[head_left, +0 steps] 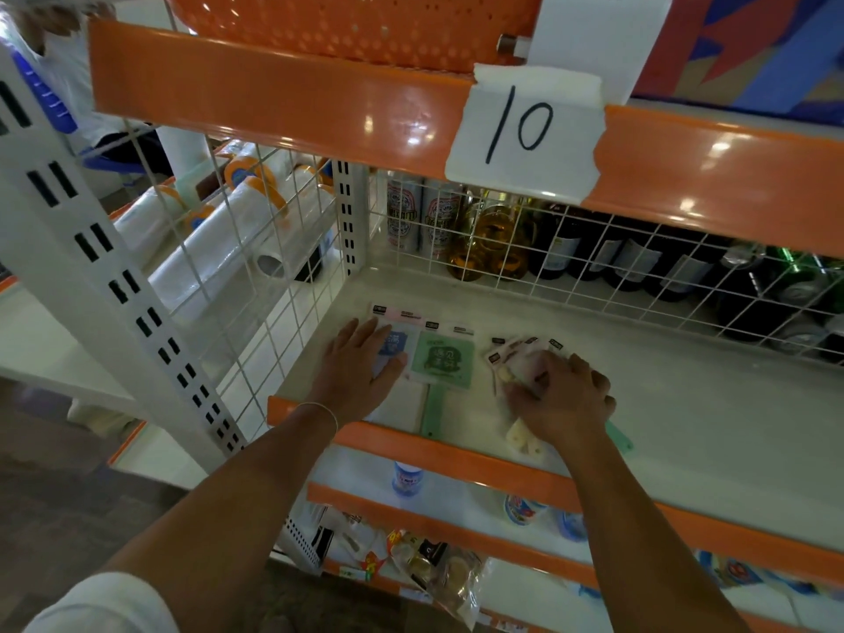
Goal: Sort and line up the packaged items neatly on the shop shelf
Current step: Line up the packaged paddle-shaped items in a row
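On the shelf [685,404], left hand [361,363] lies flat on a blue packet [396,344]; right hand [564,397] grips fanned packets [520,354].

Overhead lighting, seen as several round white glare spots on the glossy orange shelf edge [283,111] either side of the paper label [525,130] marked "10". Below that edge the shelf [685,404] is moderately lit, with soft shadows beneath the hands. The bottles [639,258] behind the wire grid are dark. Wide-angle distortion bends the white upright [114,276] left of the label; corners are soft and slightly blurred.
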### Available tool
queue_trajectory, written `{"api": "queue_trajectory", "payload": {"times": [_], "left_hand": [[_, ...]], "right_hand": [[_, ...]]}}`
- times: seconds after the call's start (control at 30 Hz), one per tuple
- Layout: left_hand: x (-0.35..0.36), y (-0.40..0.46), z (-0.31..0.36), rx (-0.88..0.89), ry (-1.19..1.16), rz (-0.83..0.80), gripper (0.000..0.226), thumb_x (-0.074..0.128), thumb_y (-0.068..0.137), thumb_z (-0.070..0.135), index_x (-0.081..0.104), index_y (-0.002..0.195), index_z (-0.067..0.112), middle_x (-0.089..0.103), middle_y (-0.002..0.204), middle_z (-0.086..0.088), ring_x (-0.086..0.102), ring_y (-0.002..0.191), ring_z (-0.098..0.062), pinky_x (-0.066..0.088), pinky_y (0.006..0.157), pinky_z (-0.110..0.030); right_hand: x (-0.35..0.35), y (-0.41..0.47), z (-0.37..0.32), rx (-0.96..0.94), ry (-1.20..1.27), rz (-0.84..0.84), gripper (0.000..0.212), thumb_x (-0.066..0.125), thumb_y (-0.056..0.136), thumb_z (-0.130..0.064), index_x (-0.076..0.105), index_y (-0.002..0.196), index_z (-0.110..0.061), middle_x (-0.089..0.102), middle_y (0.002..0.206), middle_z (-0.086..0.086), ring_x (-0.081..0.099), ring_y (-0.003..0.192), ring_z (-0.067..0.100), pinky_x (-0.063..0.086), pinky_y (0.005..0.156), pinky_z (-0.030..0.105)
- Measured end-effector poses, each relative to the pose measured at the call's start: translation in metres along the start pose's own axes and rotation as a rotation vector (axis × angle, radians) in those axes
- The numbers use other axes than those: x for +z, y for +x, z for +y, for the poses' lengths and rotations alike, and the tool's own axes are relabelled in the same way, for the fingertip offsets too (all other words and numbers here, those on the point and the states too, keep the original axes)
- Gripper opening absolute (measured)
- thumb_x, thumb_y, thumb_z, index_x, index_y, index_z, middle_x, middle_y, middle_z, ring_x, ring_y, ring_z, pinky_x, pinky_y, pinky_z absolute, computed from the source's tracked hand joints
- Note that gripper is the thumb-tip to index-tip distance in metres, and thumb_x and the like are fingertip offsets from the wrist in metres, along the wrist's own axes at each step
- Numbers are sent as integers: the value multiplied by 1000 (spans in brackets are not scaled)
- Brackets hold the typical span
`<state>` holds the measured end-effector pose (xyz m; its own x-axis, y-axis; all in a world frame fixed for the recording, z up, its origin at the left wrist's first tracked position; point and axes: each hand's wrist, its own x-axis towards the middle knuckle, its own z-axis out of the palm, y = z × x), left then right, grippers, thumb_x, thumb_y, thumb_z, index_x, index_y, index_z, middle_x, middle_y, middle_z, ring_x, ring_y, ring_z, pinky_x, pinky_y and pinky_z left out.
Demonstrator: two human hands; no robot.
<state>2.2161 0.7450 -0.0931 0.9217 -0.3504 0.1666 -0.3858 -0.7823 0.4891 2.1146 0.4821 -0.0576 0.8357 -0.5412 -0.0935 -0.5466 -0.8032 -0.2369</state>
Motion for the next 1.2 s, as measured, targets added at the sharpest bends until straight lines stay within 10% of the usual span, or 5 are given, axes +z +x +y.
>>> {"api": "queue_trajectory", "payload": {"times": [0.3, 0.53, 0.7, 1.0, 1.2], "left_hand": [[1, 3, -6, -53, -94, 18, 83, 22, 81, 70, 41, 145, 21, 31, 155, -6, 19, 146, -25, 20, 118, -46], [0, 4, -9, -197, -190, 89, 71, 26, 89, 57, 45, 140, 12, 44, 146, -11, 35, 138, -25, 30, 114, -46], [-2, 2, -7, -222, -202, 82, 68, 29, 90, 55, 47, 139, 12, 47, 143, -11, 38, 135, -26, 31, 113, -47], [0, 5, -9, -224, -141, 64, 69, 22, 91, 58, 55, 131, 12, 59, 131, -9, 46, 128, -27, 35, 109, -47], [-3, 4, -4, -205, -128, 84, 50, 38, 97, 48, 59, 125, 12, 63, 125, -5, 42, 131, -27, 30, 111, -40]], "right_hand": [[-16, -9, -20, -56, 225, 192, 60, 60, 68, -71, 58, 116, -34, 56, 121, -3, 45, 113, 26, 36, 97, 42], [-41, -12, -57, 189, 1449, -46, 32, 50, 96, -47, 67, 91, -20, 72, 89, 9, 70, 78, 28, 59, 70, 46], [-13, -1, -69, 244, 977, 91, 40, 40, 98, -36, 65, 76, -14, 70, 81, 10, 68, 73, 27, 59, 71, 45], [15, -6, -82, 57, 726, 22, 40, 52, 95, -41, 51, 127, -16, 63, 105, 0, 63, 97, 24, 51, 88, 38], [25, -8, -77, -123, 506, 6, 26, 57, 91, -39, 59, 107, -17, 66, 94, 0, 60, 81, 16, 44, 70, 27]]}}
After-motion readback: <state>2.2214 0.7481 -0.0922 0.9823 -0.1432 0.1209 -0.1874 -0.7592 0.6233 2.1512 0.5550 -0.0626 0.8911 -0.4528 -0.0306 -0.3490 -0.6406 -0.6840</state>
